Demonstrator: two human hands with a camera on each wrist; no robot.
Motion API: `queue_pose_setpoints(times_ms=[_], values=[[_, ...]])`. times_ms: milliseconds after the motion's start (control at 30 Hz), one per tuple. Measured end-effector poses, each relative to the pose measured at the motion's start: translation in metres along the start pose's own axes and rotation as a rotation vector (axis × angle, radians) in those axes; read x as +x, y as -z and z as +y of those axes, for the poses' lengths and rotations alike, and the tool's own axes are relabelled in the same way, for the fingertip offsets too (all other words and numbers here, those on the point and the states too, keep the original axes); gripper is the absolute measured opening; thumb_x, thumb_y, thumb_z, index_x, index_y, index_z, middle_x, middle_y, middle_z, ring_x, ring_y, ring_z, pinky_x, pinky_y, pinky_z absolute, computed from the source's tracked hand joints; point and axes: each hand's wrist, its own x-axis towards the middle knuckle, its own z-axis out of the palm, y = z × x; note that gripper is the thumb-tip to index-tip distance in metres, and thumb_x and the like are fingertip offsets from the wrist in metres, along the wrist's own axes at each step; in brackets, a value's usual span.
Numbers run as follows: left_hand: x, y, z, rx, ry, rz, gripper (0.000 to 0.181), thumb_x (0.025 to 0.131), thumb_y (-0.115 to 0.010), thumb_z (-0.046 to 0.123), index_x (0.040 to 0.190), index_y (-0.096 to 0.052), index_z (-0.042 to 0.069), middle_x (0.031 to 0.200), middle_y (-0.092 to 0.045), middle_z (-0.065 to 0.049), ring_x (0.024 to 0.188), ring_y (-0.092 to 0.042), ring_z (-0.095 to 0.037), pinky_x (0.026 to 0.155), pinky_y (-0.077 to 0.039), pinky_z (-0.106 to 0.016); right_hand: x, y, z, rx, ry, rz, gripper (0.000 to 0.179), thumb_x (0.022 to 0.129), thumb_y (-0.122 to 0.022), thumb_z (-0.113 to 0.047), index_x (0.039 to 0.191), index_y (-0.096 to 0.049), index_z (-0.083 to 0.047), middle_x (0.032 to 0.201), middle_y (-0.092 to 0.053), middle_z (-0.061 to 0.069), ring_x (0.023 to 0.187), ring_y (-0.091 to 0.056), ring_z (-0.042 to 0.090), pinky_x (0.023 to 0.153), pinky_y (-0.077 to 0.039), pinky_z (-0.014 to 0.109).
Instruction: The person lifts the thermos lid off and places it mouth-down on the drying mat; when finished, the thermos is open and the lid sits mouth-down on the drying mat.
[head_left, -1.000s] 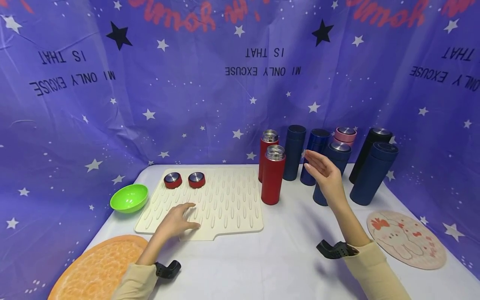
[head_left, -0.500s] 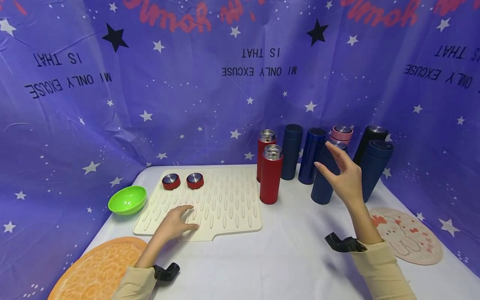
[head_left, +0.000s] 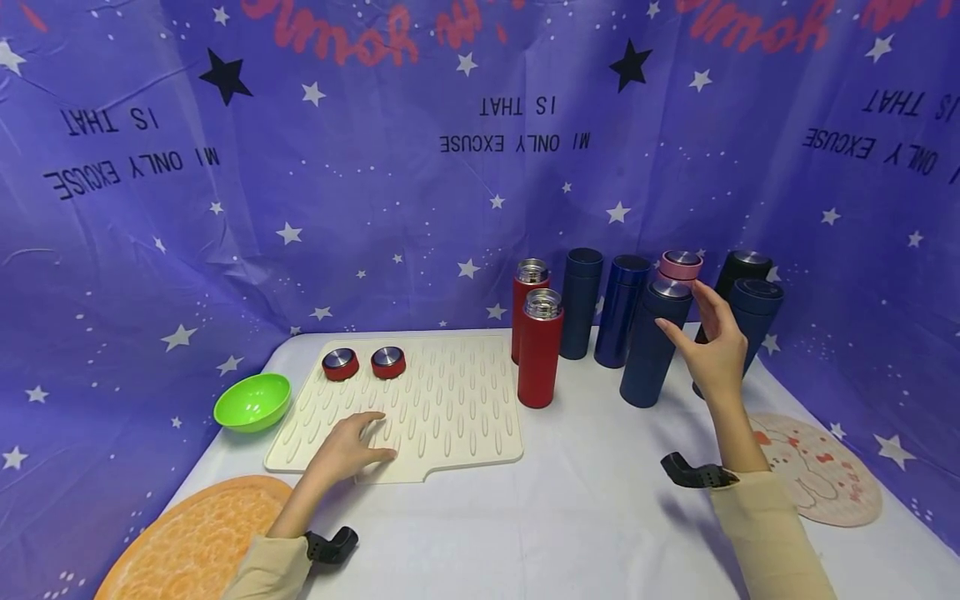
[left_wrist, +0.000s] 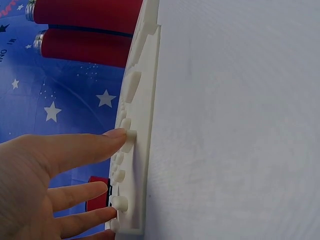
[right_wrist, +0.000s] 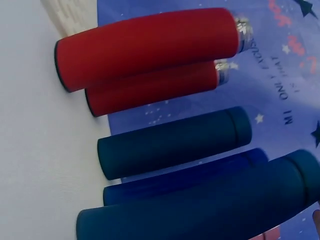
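Note:
My left hand [head_left: 347, 448] is over the near left part of the cream drying mat [head_left: 480, 450], fingers apart and holding nothing. In the left wrist view its thumb and fingertips are at the mat's ribs. Two red lids [head_left: 341, 365] with silver tops sit farther back on the mat. My right hand [head_left: 716, 354] is raised beside a navy thermos [head_left: 647, 354] with a silver-topped lid, thumb and fingers spread near its upper part. Whether they touch it I cannot tell. Two lidless red thermoses [head_left: 538, 358] stand upright at the mat's right edge.
Behind stand a dark blue thermos [head_left: 582, 304], a shiny blue one [head_left: 622, 312], a pink one [head_left: 681, 265], a black one [head_left: 744, 265] and another navy one [head_left: 756, 308]. A green bowl [head_left: 252, 402], an orange round mat [head_left: 202, 533] and a rabbit-print mat [head_left: 840, 479] lie at the sides.
My right hand has moved to the right from in front of the navy thermos to beside it, its thumb and fingers spreading wider. The left hand has stayed in place.

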Motion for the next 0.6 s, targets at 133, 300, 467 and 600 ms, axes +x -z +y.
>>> queue_pose_setpoints(times_ms=[133, 300, 467, 600], values=[[0.000, 0.000, 0.000, 0.000, 0.009, -0.006, 0.069, 0.074, -0.084, 0.026, 0.129, -0.055, -0.004, 0.132, -0.052, -0.028, 0.126, -0.042, -0.048, 0.103, -0.035, -0.059, 0.000, 0.000, 0.010, 0.004, -0.032, 0.025, 0.068, 0.076, -0.079, 0.004, 0.137, -0.048, 0.002, 0.141, -0.049, 0.017, 0.132, -0.045, 0.021, 0.108, -0.036, 0.029], [0.000, 0.001, 0.000, -0.006, 0.012, -0.008, 0.069, 0.074, -0.084, 0.026, 0.129, -0.055, -0.003, 0.133, -0.052, -0.027, 0.126, -0.042, -0.048, 0.104, -0.034, -0.059, -0.003, -0.001, 0.035, 0.058, -0.090, 0.002, 0.070, 0.077, -0.079, 0.000, 0.140, -0.047, -0.003, 0.141, -0.049, 0.016, 0.131, -0.046, 0.023, 0.108, -0.036, 0.030], [-0.001, 0.000, 0.000, -0.004, 0.021, -0.016, 0.069, 0.074, -0.083, 0.027, 0.130, -0.055, -0.003, 0.133, -0.052, -0.027, 0.126, -0.041, -0.048, 0.103, -0.035, -0.060, -0.011, -0.006, 0.061, 0.101, -0.135, -0.038, 0.074, 0.076, -0.079, 0.001, 0.142, -0.046, -0.006, 0.141, -0.049, 0.015, 0.130, -0.047, 0.024, 0.106, -0.038, 0.031], [-0.001, 0.000, 0.001, 0.000, 0.020, -0.014, 0.068, 0.074, -0.083, 0.027, 0.129, -0.056, -0.003, 0.132, -0.052, -0.027, 0.126, -0.042, -0.048, 0.103, -0.035, -0.060, -0.016, -0.010, 0.072, 0.111, -0.195, -0.052, 0.075, 0.075, -0.081, 0.000, 0.142, -0.045, -0.005, 0.141, -0.049, 0.016, 0.129, -0.047, 0.026, 0.106, -0.039, 0.033]])
